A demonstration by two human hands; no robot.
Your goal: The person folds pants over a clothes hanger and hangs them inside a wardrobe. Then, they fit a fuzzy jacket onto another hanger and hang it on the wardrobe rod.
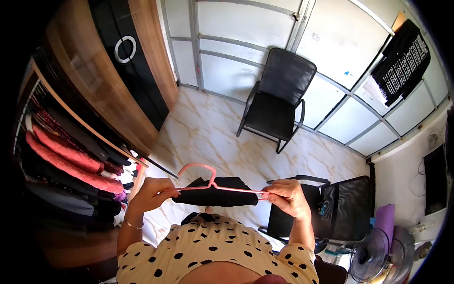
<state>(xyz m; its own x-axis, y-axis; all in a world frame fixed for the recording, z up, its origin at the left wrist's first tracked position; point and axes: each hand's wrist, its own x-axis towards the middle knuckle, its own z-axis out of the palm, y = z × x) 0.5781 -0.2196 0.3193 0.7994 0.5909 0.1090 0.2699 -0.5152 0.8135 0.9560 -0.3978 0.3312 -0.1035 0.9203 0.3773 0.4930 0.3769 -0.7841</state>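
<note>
A pink hanger is held level in front of my body, its hook curving up and to the left. A folded black garment hangs over it between my hands. My left hand pinches the hanger's left end. At the right end, my right hand grips the hanger between thumb and fingers, beside the garment's edge.
Clothes hang in an open wardrobe at the left. A black chair stands by the white panelled wall. Another black chair and a fan are at the right. A black cloth hangs at upper right.
</note>
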